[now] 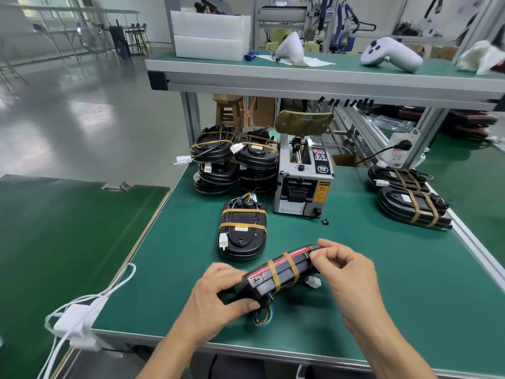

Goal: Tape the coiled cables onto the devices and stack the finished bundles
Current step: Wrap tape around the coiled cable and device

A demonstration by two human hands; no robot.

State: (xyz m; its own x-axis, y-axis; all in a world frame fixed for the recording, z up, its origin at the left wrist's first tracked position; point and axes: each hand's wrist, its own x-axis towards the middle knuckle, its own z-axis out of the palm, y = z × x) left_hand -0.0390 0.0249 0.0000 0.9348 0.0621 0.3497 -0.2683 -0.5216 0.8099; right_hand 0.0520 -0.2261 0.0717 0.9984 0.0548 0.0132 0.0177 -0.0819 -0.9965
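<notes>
Hands work one device (281,272) tilted on edge above the mat's (369,283) near side: left hand (216,299) grips its wire end, fingers curled round it, while right hand (347,269) pinches the far end. Two tape bands already cross it, so this bundle looks nearly finished. Another bundle (242,231) lies flat just beyond; two stacks (235,160) stand by the dispenser (303,173), more bundles (410,195) right. Stacking seems next. Shelf (328,75) overhead, glossy factory floor (82,113) left.
</notes>
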